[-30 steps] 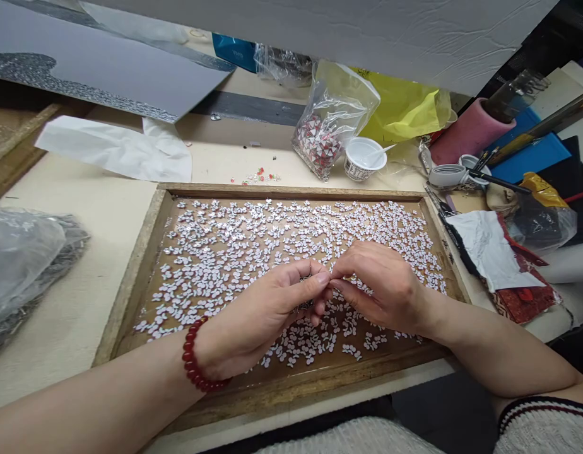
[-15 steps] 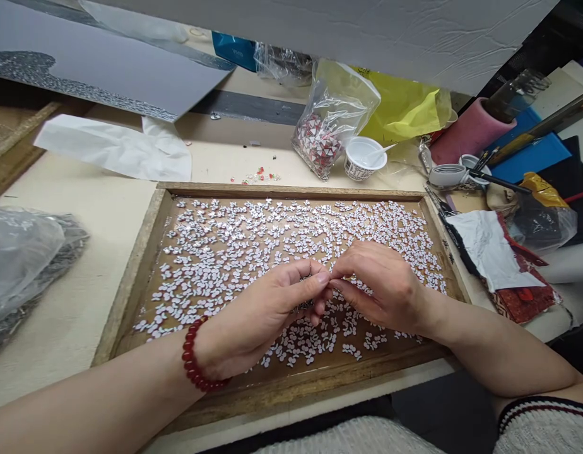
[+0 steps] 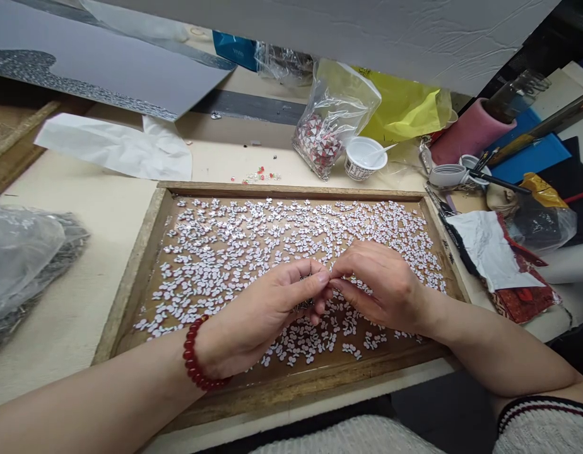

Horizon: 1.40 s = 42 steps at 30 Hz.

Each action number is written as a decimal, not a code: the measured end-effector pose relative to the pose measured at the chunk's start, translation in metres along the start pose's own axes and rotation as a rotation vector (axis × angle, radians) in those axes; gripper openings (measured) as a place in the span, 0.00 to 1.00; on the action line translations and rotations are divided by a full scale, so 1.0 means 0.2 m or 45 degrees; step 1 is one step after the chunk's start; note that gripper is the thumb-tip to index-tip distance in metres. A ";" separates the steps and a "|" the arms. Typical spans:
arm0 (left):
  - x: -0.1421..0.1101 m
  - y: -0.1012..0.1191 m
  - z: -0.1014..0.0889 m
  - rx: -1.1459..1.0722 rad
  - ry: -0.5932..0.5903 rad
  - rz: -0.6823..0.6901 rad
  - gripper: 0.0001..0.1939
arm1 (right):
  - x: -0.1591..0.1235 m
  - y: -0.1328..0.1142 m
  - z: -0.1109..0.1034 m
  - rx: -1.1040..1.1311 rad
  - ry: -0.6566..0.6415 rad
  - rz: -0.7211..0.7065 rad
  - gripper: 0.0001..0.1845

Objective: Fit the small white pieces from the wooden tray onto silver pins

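My left hand, with a red bead bracelet at its wrist, is curled around a bunch of thin, shiny metal pieces. Their exact kind is mostly hidden by the fingers. Thumb and forefinger of my right hand are pinched together and meet the left fingertips; whatever lies between them is too small to make out. Both hands are over a wooden-framed tray, above many small white double-lobed pieces spread across its brown base.
Behind the tray stand a clear bag of red-and-white pieces and a white cup with a stick in it. A plastic bag of grey thin bits lies left. White paper lies behind; a red pouch sits right.
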State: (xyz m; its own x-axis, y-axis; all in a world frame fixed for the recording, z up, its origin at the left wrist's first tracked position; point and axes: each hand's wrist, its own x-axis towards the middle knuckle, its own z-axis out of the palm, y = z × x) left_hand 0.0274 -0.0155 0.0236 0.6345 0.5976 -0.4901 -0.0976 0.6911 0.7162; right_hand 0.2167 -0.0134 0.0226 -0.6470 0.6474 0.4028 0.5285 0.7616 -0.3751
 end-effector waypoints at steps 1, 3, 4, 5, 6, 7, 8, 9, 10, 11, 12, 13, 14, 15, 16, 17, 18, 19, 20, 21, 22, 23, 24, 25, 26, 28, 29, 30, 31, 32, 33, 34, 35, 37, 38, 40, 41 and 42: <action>0.00 0.00 0.00 -0.001 -0.004 -0.002 0.12 | 0.00 0.00 0.00 0.001 0.000 -0.001 0.04; 0.00 0.00 0.00 -0.002 -0.009 -0.004 0.12 | 0.00 0.00 0.00 0.004 0.004 -0.006 0.03; 0.00 0.00 0.00 -0.002 -0.006 -0.005 0.12 | 0.00 0.00 0.00 0.006 0.006 -0.009 0.03; 0.00 0.00 0.00 -0.001 -0.003 -0.005 0.12 | 0.00 0.00 0.00 0.006 0.007 -0.010 0.03; 0.00 0.00 0.00 0.000 -0.001 -0.005 0.12 | 0.00 0.00 0.00 0.005 0.006 -0.010 0.03; 0.00 0.00 0.00 0.003 -0.001 0.000 0.12 | 0.00 0.00 0.00 0.004 0.003 -0.008 0.03; 0.00 0.00 0.00 0.008 -0.002 0.005 0.12 | 0.00 0.00 0.00 0.002 -0.003 -0.005 0.03; 0.00 0.00 0.00 0.013 -0.006 0.011 0.12 | 0.00 0.00 0.00 0.001 -0.010 -0.003 0.03; 0.00 0.00 0.00 0.019 -0.011 0.016 0.12 | 0.00 0.00 0.00 0.001 -0.016 0.000 0.03; 0.00 0.00 0.00 0.024 -0.013 0.020 0.11 | 0.00 0.01 0.00 0.004 -0.020 0.001 0.03; 0.00 0.00 0.00 0.027 -0.014 0.022 0.11 | 0.00 0.01 0.00 0.007 -0.026 0.001 0.03; 0.00 0.00 0.00 0.029 -0.012 0.020 0.11 | 0.00 0.01 0.00 0.011 -0.027 0.001 0.03; 0.00 0.00 0.00 0.030 -0.010 0.019 0.10 | 0.00 0.01 0.01 0.013 -0.027 -0.001 0.03; 0.00 0.00 0.00 0.029 -0.008 0.019 0.11 | 0.00 0.01 0.01 0.014 -0.027 -0.001 0.03; 0.00 0.00 0.00 0.030 -0.006 0.018 0.11 | 0.00 0.01 0.01 0.016 -0.025 -0.003 0.04; 0.00 0.00 0.00 0.030 -0.005 0.016 0.11 | 0.00 0.01 0.01 0.019 -0.021 -0.006 0.04; 0.00 0.00 0.00 0.032 -0.003 0.016 0.11 | 0.00 0.01 0.00 0.023 -0.018 -0.010 0.04; 0.01 0.00 0.00 0.033 -0.001 0.014 0.12 | 0.00 0.01 0.00 0.027 -0.013 -0.015 0.04; 0.01 0.00 0.00 0.034 0.001 0.014 0.12 | 0.00 0.01 0.00 0.029 -0.009 -0.019 0.05; 0.00 0.00 0.00 0.035 0.004 0.014 0.12 | 0.00 0.00 0.00 0.030 -0.007 -0.022 0.05; 0.00 0.00 0.00 0.034 0.006 0.013 0.12 | 0.00 0.00 0.00 0.029 -0.007 -0.023 0.05; 0.00 0.00 -0.01 0.035 0.007 0.012 0.13 | 0.00 0.00 0.00 0.027 -0.007 -0.023 0.05; 0.00 0.00 -0.01 0.036 0.009 0.010 0.13 | 0.01 0.00 0.00 0.024 -0.009 -0.022 0.05; 0.00 0.00 -0.01 0.038 0.010 0.009 0.13 | 0.01 0.00 0.00 0.022 -0.011 -0.020 0.05; 0.00 0.00 0.00 0.039 0.009 0.008 0.13 | 0.01 0.00 0.00 0.021 -0.015 -0.019 0.05; 0.00 0.00 0.00 0.041 0.003 0.010 0.12 | 0.01 0.00 0.00 0.016 -0.018 -0.016 0.06; 0.00 0.00 0.00 0.041 0.001 0.013 0.12 | 0.01 0.00 0.00 0.015 -0.019 -0.016 0.06; 0.00 0.00 0.00 0.040 -0.002 0.013 0.12 | 0.00 0.00 0.00 0.015 -0.019 -0.016 0.06; 0.00 0.00 0.00 0.040 -0.006 0.013 0.12 | 0.00 0.00 0.00 0.016 -0.021 -0.016 0.06; 0.00 0.00 0.00 0.041 -0.008 0.014 0.12 | 0.00 0.00 0.00 0.017 -0.021 -0.016 0.06; 0.00 0.00 0.00 0.042 -0.011 0.015 0.12 | 0.00 0.00 0.00 0.018 -0.023 -0.018 0.06; 0.00 0.00 0.00 0.041 -0.012 0.017 0.12 | 0.00 0.00 0.00 0.019 -0.026 -0.020 0.06; 0.00 0.00 0.00 0.040 -0.013 0.019 0.12 | 0.01 0.00 0.00 0.020 -0.027 -0.021 0.06; 0.00 -0.01 0.00 0.039 -0.008 0.019 0.12 | 0.01 0.00 0.00 0.021 -0.026 -0.022 0.05; 0.00 -0.01 -0.01 0.041 -0.004 0.018 0.12 | 0.01 0.00 0.00 0.022 -0.025 -0.022 0.05; 0.00 0.00 -0.01 0.049 -0.002 0.020 0.12 | 0.01 0.00 0.00 0.023 -0.024 -0.020 0.05; 0.00 0.00 -0.01 0.050 -0.001 0.020 0.12 | 0.01 0.00 0.00 0.023 -0.025 -0.020 0.05; 0.01 0.00 -0.01 0.048 -0.001 0.022 0.12 | 0.01 0.00 0.00 0.022 -0.026 -0.020 0.05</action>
State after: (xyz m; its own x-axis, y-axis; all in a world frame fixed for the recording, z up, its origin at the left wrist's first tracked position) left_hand 0.0271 -0.0141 0.0223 0.6335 0.6089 -0.4774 -0.0792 0.6648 0.7428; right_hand 0.2154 -0.0128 0.0226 -0.6663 0.6345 0.3918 0.5089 0.7709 -0.3830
